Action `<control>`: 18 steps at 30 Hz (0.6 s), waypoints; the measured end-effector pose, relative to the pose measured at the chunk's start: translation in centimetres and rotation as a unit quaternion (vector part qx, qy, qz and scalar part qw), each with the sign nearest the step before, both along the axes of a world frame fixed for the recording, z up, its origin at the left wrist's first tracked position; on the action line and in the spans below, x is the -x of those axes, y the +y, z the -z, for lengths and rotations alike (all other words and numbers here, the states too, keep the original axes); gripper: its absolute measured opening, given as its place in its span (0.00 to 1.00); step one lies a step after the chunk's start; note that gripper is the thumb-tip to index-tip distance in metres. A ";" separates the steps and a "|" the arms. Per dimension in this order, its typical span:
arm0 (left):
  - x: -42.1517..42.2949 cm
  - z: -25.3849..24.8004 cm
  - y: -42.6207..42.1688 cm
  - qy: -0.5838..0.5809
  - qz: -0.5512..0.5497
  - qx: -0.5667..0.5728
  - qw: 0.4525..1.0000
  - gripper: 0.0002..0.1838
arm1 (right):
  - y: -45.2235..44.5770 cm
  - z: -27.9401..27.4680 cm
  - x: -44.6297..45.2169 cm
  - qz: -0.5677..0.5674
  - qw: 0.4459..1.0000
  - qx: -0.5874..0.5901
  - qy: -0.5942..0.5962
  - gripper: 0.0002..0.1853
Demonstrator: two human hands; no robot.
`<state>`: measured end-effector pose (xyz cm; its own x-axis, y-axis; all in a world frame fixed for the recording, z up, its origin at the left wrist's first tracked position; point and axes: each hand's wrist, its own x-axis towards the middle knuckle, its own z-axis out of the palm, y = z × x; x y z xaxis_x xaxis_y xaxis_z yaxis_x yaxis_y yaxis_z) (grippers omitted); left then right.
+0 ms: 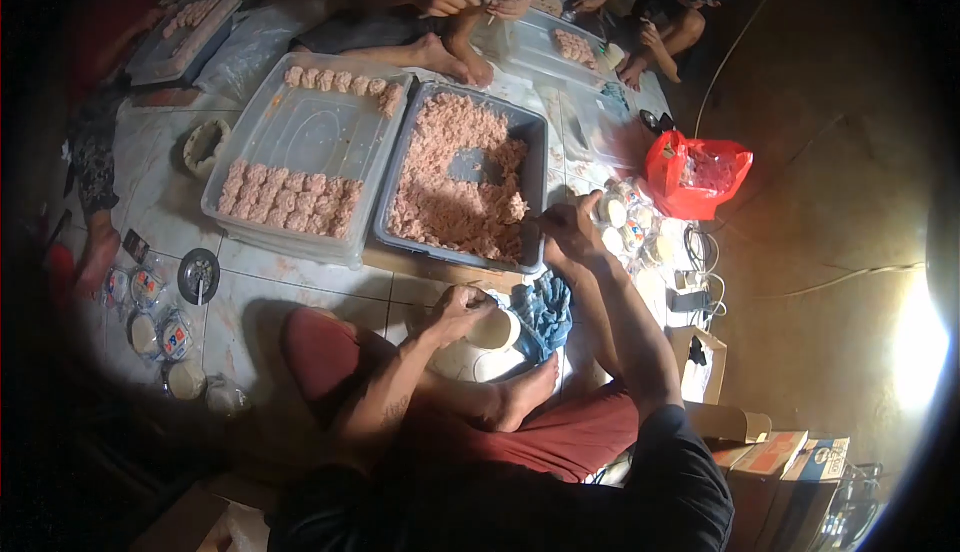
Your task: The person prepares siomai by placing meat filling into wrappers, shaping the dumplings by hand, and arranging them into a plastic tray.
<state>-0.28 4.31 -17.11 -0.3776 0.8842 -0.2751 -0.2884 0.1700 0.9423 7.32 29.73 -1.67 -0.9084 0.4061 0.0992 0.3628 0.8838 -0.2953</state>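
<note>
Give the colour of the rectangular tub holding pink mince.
Rectangular plastic tub: grey, best in head view.

The tub [475, 165] in front of you has mix [440, 192] in it. A tray [312, 132] with lumps [290, 197] sits left of the tub, and a bag [690, 177] sits right of it.

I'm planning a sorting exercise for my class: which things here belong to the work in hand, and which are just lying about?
Likely part of the work:
grey tub of pinkish minced mixture, by the right hand
clear plastic tray of shaped mounds
white round container, by the left hand

Probably just lying about:
red plastic bag
cables
cardboard boxes
dark round dish
</note>
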 end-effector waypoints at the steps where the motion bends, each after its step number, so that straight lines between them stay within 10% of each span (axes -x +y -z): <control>1: -0.2 -0.4 0.0 -0.032 0.029 -0.035 0.998 0.17 | -0.1 0.4 -1.2 -0.001 0.998 0.056 0.014 0.10; 3: -1.2 -2.3 0.1 -0.072 0.024 -0.096 0.992 0.15 | -2.5 -0.9 -3.1 0.052 0.957 0.266 0.106 0.10; 10: -4.8 -8.4 0.2 -0.116 0.061 -0.163 0.978 0.14 | -7.3 -1.4 -8.9 0.172 0.907 0.355 0.147 0.14; 13: -4.1 -8.7 -0.2 0.121 0.100 -0.063 0.986 0.17 | -7.8 -0.7 -9.9 0.182 0.865 0.419 0.206 0.09; 18: -6.2 -2.1 -2.8 0.548 0.085 -0.087 0.827 0.22 | -7.4 0.8 -11.6 0.204 0.826 0.459 0.255 0.07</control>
